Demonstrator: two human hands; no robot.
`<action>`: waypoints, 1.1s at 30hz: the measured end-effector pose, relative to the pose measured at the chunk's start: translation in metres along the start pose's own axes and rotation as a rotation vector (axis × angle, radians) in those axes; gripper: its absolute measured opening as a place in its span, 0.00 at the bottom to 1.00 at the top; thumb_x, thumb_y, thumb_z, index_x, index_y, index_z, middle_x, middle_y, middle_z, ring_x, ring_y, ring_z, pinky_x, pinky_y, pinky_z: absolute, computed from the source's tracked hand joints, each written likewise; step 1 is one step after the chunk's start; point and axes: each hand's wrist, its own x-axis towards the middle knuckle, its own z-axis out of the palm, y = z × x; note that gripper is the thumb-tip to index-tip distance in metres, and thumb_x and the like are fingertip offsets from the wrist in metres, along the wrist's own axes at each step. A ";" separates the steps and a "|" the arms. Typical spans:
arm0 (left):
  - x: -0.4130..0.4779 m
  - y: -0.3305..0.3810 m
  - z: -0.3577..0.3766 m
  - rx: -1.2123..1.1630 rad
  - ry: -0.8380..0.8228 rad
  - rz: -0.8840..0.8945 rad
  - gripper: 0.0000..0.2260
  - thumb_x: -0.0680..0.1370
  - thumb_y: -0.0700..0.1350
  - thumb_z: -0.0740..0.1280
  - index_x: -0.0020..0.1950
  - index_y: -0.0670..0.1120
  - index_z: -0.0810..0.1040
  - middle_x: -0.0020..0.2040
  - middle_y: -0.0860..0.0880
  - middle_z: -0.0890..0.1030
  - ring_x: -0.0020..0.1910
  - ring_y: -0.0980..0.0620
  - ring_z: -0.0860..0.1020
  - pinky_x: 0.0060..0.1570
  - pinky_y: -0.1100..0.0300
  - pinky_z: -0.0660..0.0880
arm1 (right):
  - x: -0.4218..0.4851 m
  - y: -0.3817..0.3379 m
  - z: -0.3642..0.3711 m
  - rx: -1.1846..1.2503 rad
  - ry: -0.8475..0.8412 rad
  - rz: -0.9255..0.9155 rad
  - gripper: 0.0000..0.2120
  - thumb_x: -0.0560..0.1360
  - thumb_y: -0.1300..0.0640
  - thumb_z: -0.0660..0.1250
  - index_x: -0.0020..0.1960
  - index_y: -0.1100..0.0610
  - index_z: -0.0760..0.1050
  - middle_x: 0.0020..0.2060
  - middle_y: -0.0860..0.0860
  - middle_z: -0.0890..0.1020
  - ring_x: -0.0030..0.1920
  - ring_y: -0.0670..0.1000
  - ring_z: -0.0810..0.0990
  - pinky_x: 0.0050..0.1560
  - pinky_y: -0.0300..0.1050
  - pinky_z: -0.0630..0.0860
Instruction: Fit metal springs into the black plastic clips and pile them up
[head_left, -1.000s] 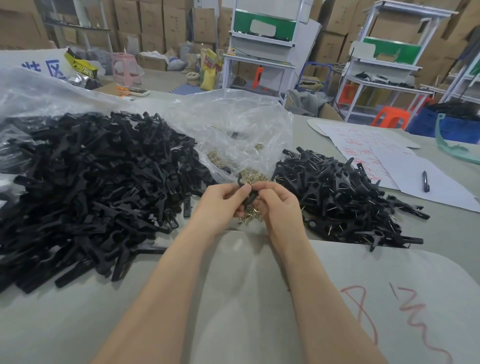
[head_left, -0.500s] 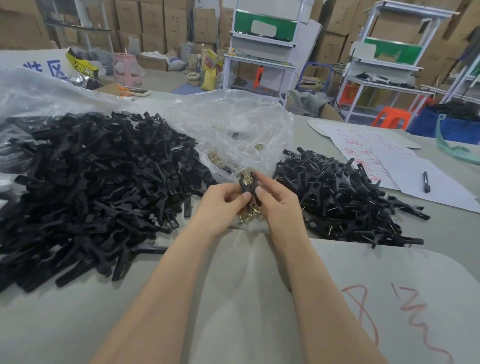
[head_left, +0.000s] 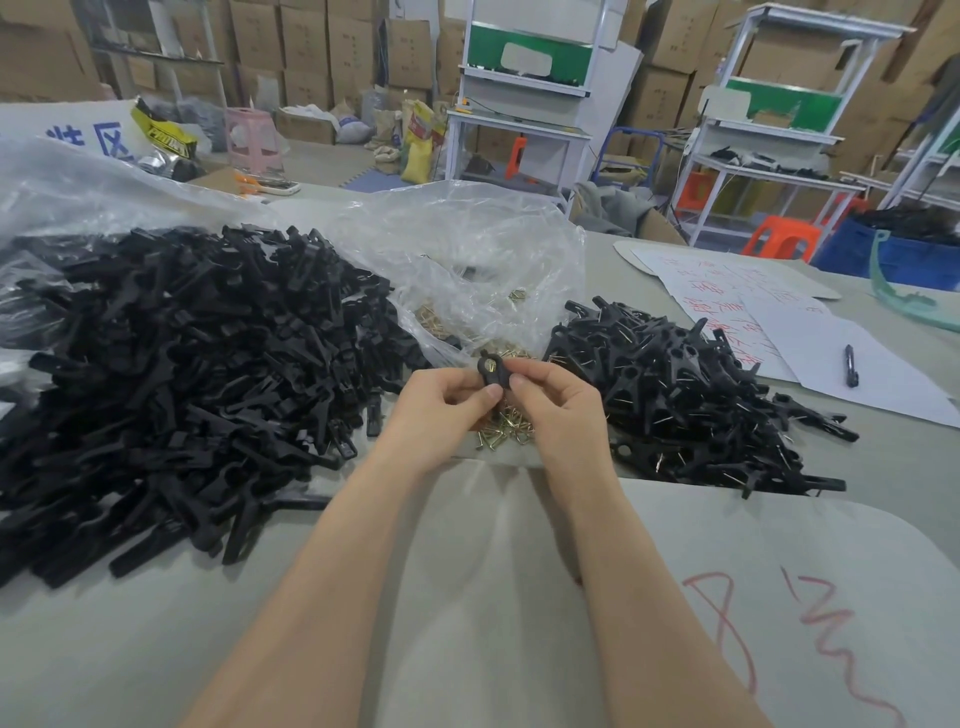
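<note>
Both hands hold one black plastic clip (head_left: 492, 370) upright over the table's middle. My left hand (head_left: 442, 410) pinches its lower left side; my right hand (head_left: 558, 405) pinches its right side with thumb and forefinger. A glint of metal shows at the clip's top. Loose brass springs (head_left: 506, 428) lie on the table right under the hands. A large heap of bare black clips (head_left: 171, 374) spreads to the left. A smaller pile of clips with springs fitted (head_left: 685, 395) lies to the right.
A clear plastic bag (head_left: 467, 270) holding more springs stands behind the hands. White sheets with red writing (head_left: 737, 306) and a black pen (head_left: 850, 365) lie at the right. Grey card with red marks (head_left: 727, 597) covers the near table. Shelves and cartons stand beyond.
The hands have lifted the clip slightly and turned it upright, so its top now shows above the fingers. The piles have not moved.
</note>
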 end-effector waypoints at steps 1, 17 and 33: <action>0.000 0.001 0.000 -0.021 -0.007 -0.007 0.05 0.78 0.36 0.65 0.50 0.39 0.81 0.34 0.49 0.80 0.30 0.64 0.76 0.38 0.70 0.76 | 0.000 0.000 0.000 0.023 -0.008 0.019 0.14 0.77 0.70 0.62 0.45 0.55 0.82 0.40 0.52 0.85 0.43 0.49 0.83 0.47 0.41 0.80; 0.001 0.004 -0.007 0.005 0.007 0.088 0.03 0.76 0.46 0.70 0.46 0.54 0.82 0.42 0.47 0.82 0.42 0.51 0.79 0.48 0.56 0.77 | 0.002 -0.008 0.000 0.286 0.027 0.182 0.08 0.78 0.68 0.60 0.45 0.59 0.74 0.33 0.50 0.81 0.32 0.45 0.78 0.34 0.35 0.76; 0.005 0.005 -0.019 -1.075 0.292 -0.377 0.08 0.75 0.41 0.70 0.45 0.36 0.79 0.38 0.42 0.84 0.38 0.53 0.84 0.34 0.67 0.79 | -0.002 0.014 0.005 -1.160 -0.036 0.056 0.06 0.76 0.53 0.67 0.52 0.53 0.77 0.53 0.51 0.68 0.55 0.53 0.72 0.55 0.45 0.67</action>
